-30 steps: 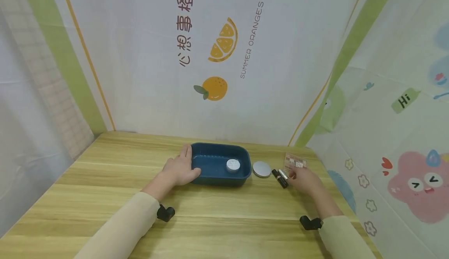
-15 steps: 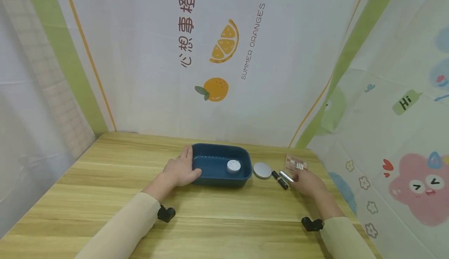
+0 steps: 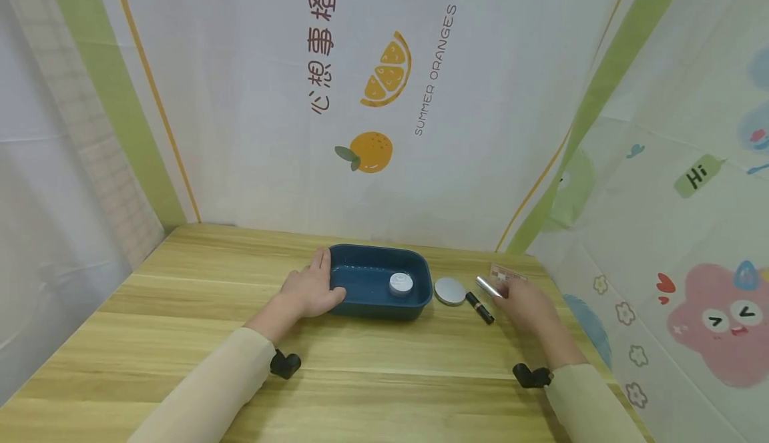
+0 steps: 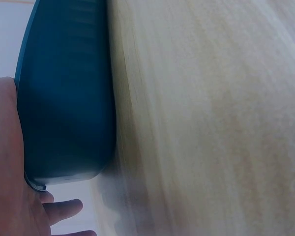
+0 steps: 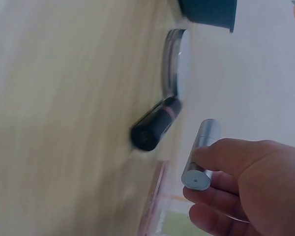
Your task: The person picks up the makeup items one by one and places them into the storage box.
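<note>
My right hand (image 3: 524,305) pinches a silver lipstick tube (image 5: 201,152) between thumb and fingers, above the table at the right. A black lipstick tube (image 3: 480,308) with a thin band lies close by on the wood. Partly hidden behind the right hand is a flat pinkish-brown palette (image 3: 506,273). At the left end of a dark blue bin (image 3: 378,310), my left hand (image 3: 308,289) rests on the rim; its fingers (image 4: 64,209) reach out straight past the corner in the left wrist view.
Inside the bin sits a small round white container (image 3: 400,284). A round silver compact (image 3: 450,291) lies between the bin and the black tube. The wooden table (image 3: 384,376) meets a printed curtain (image 3: 270,163) along its back edge.
My right hand has lifted the silver lipstick tube off the table, away from the black one, and moved it slightly back over the palette. My left hand stays on the bin.
</note>
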A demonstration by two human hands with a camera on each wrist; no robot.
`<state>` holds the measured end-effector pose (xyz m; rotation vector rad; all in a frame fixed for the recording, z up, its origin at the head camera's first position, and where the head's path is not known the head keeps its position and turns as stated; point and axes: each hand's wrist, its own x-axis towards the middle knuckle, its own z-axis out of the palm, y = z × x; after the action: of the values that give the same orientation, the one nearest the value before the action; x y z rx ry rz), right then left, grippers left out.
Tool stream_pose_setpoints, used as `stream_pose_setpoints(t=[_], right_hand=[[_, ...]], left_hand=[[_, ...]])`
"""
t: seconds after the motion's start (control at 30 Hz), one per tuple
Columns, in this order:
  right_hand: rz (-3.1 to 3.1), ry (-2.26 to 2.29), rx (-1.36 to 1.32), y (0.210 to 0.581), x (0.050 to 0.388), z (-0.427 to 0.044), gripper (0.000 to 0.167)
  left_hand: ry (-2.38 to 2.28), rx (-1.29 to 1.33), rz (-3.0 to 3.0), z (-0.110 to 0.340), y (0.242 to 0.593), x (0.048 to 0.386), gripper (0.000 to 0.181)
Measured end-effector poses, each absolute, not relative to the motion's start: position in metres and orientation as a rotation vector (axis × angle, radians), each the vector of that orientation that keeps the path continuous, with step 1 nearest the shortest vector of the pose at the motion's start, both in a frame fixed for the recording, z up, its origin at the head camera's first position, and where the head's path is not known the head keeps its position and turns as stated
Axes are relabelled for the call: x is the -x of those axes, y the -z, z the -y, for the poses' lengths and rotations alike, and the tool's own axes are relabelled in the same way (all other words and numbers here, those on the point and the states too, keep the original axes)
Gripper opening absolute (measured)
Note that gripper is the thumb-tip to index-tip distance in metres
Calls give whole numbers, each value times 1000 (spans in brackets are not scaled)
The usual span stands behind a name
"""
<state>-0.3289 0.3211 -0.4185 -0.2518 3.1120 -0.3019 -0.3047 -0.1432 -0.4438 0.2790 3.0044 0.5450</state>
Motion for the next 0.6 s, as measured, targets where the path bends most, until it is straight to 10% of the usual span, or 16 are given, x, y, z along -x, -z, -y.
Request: stream_pose_setpoints(t=[0.6], right_hand=[[-3113, 351, 369, 394, 341, -250, 26]], left_hand=[[-545, -279, -3004, 143, 442, 305, 99]])
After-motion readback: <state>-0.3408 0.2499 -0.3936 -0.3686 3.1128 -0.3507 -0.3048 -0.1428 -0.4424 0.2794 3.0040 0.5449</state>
